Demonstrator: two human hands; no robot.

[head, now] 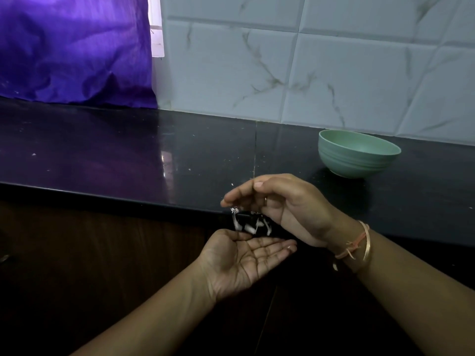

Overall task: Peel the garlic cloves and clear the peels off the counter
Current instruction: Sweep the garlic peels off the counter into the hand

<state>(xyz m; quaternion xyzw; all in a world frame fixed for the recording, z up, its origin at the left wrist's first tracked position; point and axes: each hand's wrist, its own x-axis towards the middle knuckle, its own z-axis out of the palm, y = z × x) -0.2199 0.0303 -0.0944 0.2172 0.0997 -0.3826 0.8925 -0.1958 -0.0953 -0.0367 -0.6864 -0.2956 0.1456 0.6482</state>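
Evidently the right hand (279, 202), grip loosely spread, brushes white papery garlic peels (247, 225) off the glossy black surface (128, 155) into the open left hand (244, 259).

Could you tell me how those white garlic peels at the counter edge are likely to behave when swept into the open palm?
The garlic peels look thin and papery, so they are probably very light and floppy, apt to scatter. Small flecks on the glossy counter suggest bits may cling.

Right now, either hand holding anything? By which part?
Nothing gripped. Left hand open, palm up, below the counter edge; right hand curves over loose garlic peels there.
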